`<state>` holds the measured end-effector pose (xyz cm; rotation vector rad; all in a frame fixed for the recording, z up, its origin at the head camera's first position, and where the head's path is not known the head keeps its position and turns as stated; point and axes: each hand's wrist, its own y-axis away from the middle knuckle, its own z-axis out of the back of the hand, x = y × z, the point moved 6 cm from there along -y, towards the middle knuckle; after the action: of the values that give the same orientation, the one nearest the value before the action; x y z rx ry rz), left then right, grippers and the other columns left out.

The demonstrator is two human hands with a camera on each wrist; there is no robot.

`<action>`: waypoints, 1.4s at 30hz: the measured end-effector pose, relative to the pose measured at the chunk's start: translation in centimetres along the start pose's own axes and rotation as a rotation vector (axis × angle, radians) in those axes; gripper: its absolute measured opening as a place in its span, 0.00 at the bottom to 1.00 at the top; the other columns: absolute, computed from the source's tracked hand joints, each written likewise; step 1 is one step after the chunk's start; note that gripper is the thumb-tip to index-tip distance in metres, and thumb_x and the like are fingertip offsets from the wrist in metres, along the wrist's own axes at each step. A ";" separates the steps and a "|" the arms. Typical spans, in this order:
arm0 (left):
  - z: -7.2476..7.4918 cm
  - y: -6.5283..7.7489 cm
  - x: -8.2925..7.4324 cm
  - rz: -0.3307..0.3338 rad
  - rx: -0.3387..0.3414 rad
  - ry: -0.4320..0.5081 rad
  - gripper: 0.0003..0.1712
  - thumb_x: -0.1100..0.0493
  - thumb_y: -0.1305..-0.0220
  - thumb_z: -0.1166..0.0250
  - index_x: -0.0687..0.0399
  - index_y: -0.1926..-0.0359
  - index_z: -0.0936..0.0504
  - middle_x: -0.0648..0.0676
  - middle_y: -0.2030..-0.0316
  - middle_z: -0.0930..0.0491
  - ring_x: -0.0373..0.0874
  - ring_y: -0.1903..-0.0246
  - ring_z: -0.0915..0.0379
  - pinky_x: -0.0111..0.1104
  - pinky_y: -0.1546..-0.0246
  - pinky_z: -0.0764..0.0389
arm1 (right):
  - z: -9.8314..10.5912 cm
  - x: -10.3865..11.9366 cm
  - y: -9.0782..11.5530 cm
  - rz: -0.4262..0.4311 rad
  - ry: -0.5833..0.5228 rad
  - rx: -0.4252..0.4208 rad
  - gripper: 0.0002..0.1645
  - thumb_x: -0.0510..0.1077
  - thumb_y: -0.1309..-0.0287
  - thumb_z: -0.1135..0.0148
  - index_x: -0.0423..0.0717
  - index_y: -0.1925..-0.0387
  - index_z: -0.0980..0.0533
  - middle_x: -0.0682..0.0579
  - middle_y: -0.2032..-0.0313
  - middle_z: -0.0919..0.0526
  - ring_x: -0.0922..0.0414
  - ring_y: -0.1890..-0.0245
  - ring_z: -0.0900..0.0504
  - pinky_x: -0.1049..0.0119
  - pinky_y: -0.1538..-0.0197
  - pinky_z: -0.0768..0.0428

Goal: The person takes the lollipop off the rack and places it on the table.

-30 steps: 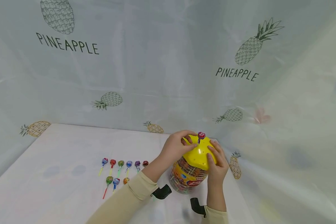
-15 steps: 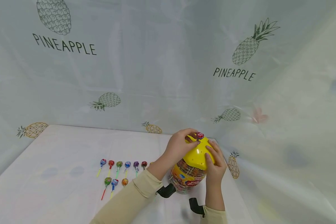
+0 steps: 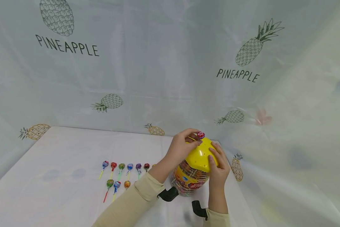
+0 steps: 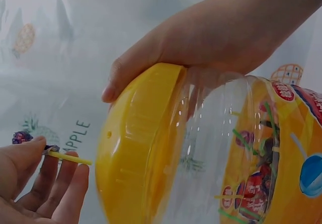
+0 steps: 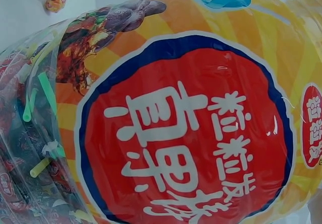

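Observation:
My left hand pinches a lollipop over the yellow domed lid of a large clear jar. In the left wrist view, the lollipop's yellow stick points at the lid, its end right by the surface, and small holes dot the dome. My right hand grips the lid's right side, with fingers spread over its edge and onto the clear wall below. Wrapped lollipops fill the lower part of the jar behind an orange and red label. The jar leans slightly on the table.
Two rows of wrapped lollipops lie on the white table left of the jar; the left sleeve hides some of them. Pineapple-printed sheeting hangs behind. Black wrist mounts stick out by both cuffs.
The left hand has drawn in close around the lollipop, which has shifted slightly left over the lid; less of its wrapper shows below the candy. The right hand keeps its grip.

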<state>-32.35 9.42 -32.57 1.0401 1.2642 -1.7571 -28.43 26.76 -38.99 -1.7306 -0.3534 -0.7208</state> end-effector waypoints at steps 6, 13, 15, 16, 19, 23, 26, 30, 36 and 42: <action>1.0 0.8 0.3 0.003 -0.007 0.084 0.21 0.61 0.37 0.33 0.51 0.42 0.21 0.49 0.59 0.20 0.40 0.60 0.22 0.29 0.62 0.18 | -0.1 0.2 0.0 0.013 -0.014 -0.006 0.14 0.18 0.43 0.48 0.18 0.56 0.24 0.31 0.44 0.26 0.48 0.34 0.33 0.67 0.38 0.31; 2.8 2.5 1.8 0.051 -0.044 0.152 0.22 0.63 0.38 0.32 0.51 0.43 0.21 0.53 0.62 0.20 0.43 0.64 0.20 0.33 0.66 0.17 | 0.2 -0.2 0.2 0.015 -0.049 -0.020 0.14 0.18 0.44 0.47 0.18 0.56 0.23 0.33 0.44 0.24 0.44 0.35 0.34 0.67 0.37 0.32; 3.3 3.1 2.4 0.067 -0.058 0.152 0.22 0.63 0.38 0.32 0.53 0.42 0.22 0.53 0.63 0.20 0.44 0.65 0.20 0.33 0.67 0.17 | 0.2 -0.2 0.2 0.015 -0.051 -0.023 0.14 0.19 0.45 0.46 0.18 0.56 0.23 0.34 0.44 0.24 0.45 0.35 0.33 0.67 0.37 0.32; 3.6 3.4 2.7 0.076 -0.065 0.154 0.22 0.63 0.38 0.32 0.53 0.42 0.22 0.53 0.63 0.21 0.44 0.66 0.20 0.34 0.67 0.16 | 0.3 -0.2 0.2 0.018 -0.055 -0.023 0.14 0.18 0.45 0.46 0.18 0.56 0.23 0.34 0.44 0.24 0.45 0.35 0.33 0.67 0.37 0.32; 4.4 4.2 3.8 0.106 -0.090 0.176 0.23 0.65 0.38 0.32 0.55 0.42 0.22 0.55 0.63 0.21 0.45 0.66 0.20 0.35 0.68 0.16 | 0.3 -0.1 0.1 0.030 -0.064 -0.022 0.14 0.18 0.45 0.47 0.18 0.57 0.23 0.34 0.44 0.24 0.46 0.35 0.33 0.66 0.37 0.33; 5.3 5.2 5.4 0.134 -0.112 0.203 0.23 0.66 0.38 0.32 0.55 0.42 0.22 0.55 0.63 0.20 0.47 0.65 0.19 0.36 0.67 0.16 | 0.3 -0.1 0.1 0.040 -0.082 -0.020 0.14 0.17 0.46 0.48 0.17 0.57 0.24 0.34 0.44 0.24 0.47 0.35 0.32 0.66 0.37 0.32; 5.9 6.1 6.6 0.152 -0.122 0.210 0.22 0.65 0.38 0.33 0.56 0.42 0.23 0.56 0.62 0.19 0.47 0.64 0.19 0.36 0.66 0.16 | 0.1 -0.1 0.1 0.039 -0.099 -0.016 0.14 0.17 0.45 0.49 0.17 0.56 0.24 0.33 0.44 0.24 0.46 0.35 0.33 0.66 0.37 0.32; 7.0 7.7 8.5 0.197 -0.155 0.191 0.23 0.66 0.37 0.34 0.57 0.41 0.23 0.57 0.61 0.20 0.47 0.63 0.19 0.34 0.66 0.16 | -0.2 -0.1 0.2 0.030 -0.103 -0.010 0.14 0.17 0.45 0.48 0.17 0.56 0.24 0.34 0.43 0.24 0.47 0.34 0.34 0.66 0.37 0.32; 8.3 10.3 10.9 0.268 -0.204 0.147 0.22 0.67 0.36 0.36 0.60 0.41 0.24 0.59 0.60 0.22 0.53 0.62 0.20 0.33 0.66 0.17 | -0.1 -0.1 0.2 0.045 -0.075 -0.016 0.14 0.17 0.45 0.48 0.16 0.57 0.24 0.33 0.44 0.24 0.45 0.35 0.33 0.66 0.38 0.31; 9.1 12.4 12.5 0.316 -0.228 0.044 0.22 0.67 0.36 0.35 0.58 0.41 0.22 0.57 0.61 0.23 0.48 0.67 0.21 0.32 0.70 0.18 | 0.1 -0.2 0.3 0.049 -0.100 -0.013 0.14 0.18 0.45 0.48 0.16 0.56 0.24 0.34 0.44 0.24 0.44 0.34 0.34 0.66 0.38 0.31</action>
<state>-28.25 -3.76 -46.87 1.0830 1.2187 -1.3271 -28.37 26.78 -39.30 -1.7851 -0.3745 -0.6042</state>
